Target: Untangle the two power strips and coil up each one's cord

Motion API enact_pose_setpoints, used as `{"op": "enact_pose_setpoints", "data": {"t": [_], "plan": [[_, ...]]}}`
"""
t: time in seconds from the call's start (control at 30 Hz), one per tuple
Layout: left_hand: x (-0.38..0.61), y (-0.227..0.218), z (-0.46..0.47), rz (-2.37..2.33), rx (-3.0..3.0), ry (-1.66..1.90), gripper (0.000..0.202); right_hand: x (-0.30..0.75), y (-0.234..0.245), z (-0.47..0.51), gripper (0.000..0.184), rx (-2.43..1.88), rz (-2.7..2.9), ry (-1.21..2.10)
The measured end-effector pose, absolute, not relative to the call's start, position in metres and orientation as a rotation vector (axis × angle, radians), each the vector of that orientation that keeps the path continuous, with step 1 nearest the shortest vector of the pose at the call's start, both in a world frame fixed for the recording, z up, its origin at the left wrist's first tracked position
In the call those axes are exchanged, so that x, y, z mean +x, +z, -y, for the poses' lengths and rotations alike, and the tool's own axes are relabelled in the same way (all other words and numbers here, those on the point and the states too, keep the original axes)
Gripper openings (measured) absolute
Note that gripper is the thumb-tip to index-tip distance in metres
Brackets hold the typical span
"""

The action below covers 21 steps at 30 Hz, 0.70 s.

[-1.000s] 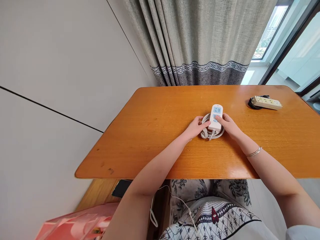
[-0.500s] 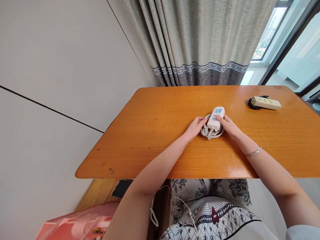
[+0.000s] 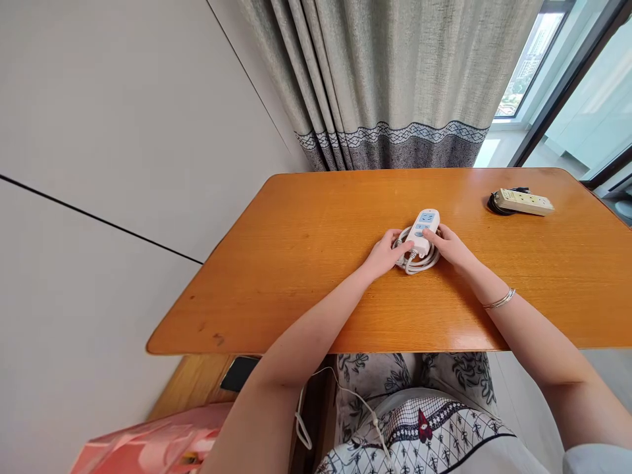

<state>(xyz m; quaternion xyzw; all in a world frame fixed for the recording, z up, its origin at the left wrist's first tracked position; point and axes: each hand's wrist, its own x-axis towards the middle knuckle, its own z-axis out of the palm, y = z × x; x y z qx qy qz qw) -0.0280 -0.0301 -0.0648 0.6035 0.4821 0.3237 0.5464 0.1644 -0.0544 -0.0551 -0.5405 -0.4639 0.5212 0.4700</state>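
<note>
A white power strip [image 3: 425,222] with blue socket panels lies on its coiled white cord [image 3: 419,264] on the wooden table. From the left, my left hand [image 3: 388,253] grips the coil, its thumb reaching over to the lower end of the strip. My right hand [image 3: 449,247] holds the strip's right side, with the thumb on top of the sockets and the fingers behind the edge. The plug is mostly hidden under my left hand.
A second, cream power strip [image 3: 526,201] with a black cord sits at the table's far right. The wooden table [image 3: 276,263] meets a grey wall on the left. Behind it hangs a curtain [image 3: 395,79]. A dark phone-like slab [image 3: 239,373] lies below the left edge.
My left thumb has moved across the plug and cord to the strip's lower end. The strip has shifted very slightly left; my right hand keeps its hold.
</note>
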Motion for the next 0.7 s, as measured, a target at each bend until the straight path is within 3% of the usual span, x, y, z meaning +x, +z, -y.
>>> {"op": "enact_pose_setpoints", "data": {"t": [0.1, 0.3, 0.57, 0.7], "plan": [[-0.028, -0.064, 0.032, -1.129, 1.459, 0.756, 0.056, 0.162, -0.057, 0.055, 0.061, -1.361, 1.132, 1.24], [-0.029, -0.058, 0.039, -1.126, 1.56, 0.739, 0.087, 0.155, -0.06, 0.057, 0.059, -1.329, 1.135, 1.083], [-0.029, -0.06, 0.038, -1.096, 1.65, 0.791, 0.068, 0.16, -0.072, 0.05, 0.061, -1.314, 1.159, 1.059], [-0.029, -0.064, 0.036, -1.054, 1.618, 0.786, 0.069, 0.162, -0.072, 0.05, 0.062, -1.323, 1.1, 1.144]]}}
